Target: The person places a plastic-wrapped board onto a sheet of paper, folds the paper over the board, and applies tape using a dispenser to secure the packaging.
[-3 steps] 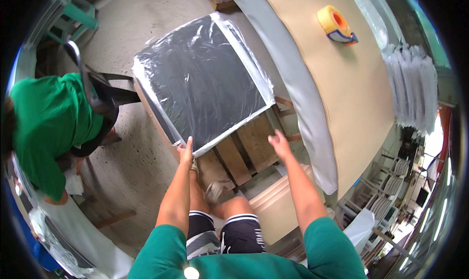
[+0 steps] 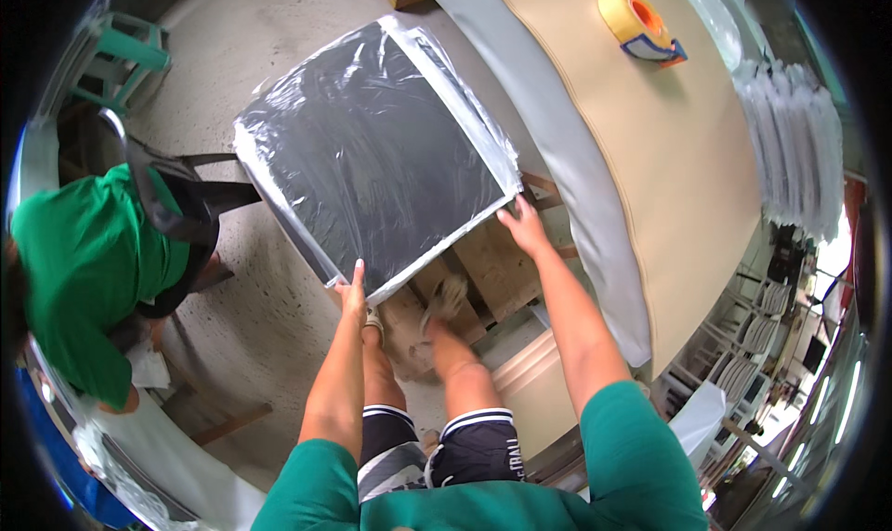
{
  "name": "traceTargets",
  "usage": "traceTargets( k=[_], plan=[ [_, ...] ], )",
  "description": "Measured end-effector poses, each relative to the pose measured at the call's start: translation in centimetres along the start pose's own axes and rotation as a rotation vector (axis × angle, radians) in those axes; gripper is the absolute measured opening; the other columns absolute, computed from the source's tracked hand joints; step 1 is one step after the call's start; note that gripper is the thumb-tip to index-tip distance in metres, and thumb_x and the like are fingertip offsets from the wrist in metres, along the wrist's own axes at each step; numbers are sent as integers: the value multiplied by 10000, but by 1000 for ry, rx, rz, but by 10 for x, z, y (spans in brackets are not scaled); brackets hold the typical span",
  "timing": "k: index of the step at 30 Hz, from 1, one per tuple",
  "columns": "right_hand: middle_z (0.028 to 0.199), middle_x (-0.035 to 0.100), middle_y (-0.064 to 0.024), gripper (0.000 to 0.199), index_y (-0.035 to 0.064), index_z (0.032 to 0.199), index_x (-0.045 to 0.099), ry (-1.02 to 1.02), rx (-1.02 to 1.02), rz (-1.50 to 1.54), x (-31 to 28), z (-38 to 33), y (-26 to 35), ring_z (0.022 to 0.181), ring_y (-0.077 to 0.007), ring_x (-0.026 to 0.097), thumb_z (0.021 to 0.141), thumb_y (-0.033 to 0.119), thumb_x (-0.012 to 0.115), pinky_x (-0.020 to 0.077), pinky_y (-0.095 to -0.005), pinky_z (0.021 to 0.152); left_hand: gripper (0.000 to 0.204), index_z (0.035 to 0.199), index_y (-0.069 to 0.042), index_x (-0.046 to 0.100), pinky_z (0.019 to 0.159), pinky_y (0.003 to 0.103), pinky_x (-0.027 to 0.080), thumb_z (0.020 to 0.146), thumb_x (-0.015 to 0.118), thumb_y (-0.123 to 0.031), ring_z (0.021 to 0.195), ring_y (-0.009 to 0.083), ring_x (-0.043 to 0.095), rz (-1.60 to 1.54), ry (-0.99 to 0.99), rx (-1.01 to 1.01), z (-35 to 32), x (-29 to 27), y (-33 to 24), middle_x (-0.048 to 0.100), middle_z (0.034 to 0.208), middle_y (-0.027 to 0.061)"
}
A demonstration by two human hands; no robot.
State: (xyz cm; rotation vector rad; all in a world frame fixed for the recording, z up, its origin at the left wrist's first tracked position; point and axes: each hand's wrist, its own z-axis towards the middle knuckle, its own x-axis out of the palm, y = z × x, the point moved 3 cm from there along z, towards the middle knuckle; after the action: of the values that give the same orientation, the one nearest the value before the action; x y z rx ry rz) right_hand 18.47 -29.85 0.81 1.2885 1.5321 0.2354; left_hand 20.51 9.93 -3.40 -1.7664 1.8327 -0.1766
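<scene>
Plastic-wrapped black panel (image 2: 372, 150) is held flat above a wooden pallet (image 2: 492, 271), beside the counter (image 2: 669, 178). Near edge is gripped by left hand (image 2: 353, 294) and right hand (image 2: 522, 226) at the corners. Tape dispenser (image 2: 639, 22) is seen on the counter.

Yellow tape dispenser (image 2: 639, 22) on tan tabletop (image 2: 688, 159), green stool (image 2: 130, 52), person in green shirt (image 2: 84, 271), wooden pallet (image 2: 492, 271)
</scene>
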Motion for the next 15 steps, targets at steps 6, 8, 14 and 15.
traceTargets(
  k=[6, 8, 14, 15],
  plan=[
    [1073, 567, -177, 819, -58, 1159, 486, 294, 258, 2, 3, 78, -4, 1016, -246, 533, 673, 580, 652, 390, -319, 878, 1086, 1320, 92, 178, 1024, 379, 268, 633, 666, -594, 1217, 361, 363, 372, -244, -48, -76, 41, -2, 354, 1307, 260],
    [1095, 562, -157, 786, -50, 1173, 490, 283, 255, 210, -5, 92, -44, 1016, -216, 527, 687, 542, 667, 394, -309, 877, 985, 1302, 55, 282, 1018, 382, 280, 651, 656, -582, 1196, 367, 391, 447, -88, 21, -95, 41, 16, 402, 1266, 275],
    [792, 628, -55, 442, -32, 886, 646, 334, 179, 192, -30, 57, 7, 720, -120, 560, 714, 367, 723, 454, -279, 650, 926, 1281, 23, 326, 1010, 393, 275, 705, 527, -674, 1232, 346, 334, 166, -227, -5, -55, 28, 1, 337, 1305, 272],
    [685, 590, -23, 416, -33, 783, 644, 311, 140, 101, -36, 40, 24, 630, -100, 514, 721, 372, 716, 434, -285, 579, 931, 1284, 36, 302, 1007, 394, 277, 715, 522, -668, 1223, 351, 347, 60, -216, 124, -46, 26, -5, 350, 1295, 278]
  ],
)
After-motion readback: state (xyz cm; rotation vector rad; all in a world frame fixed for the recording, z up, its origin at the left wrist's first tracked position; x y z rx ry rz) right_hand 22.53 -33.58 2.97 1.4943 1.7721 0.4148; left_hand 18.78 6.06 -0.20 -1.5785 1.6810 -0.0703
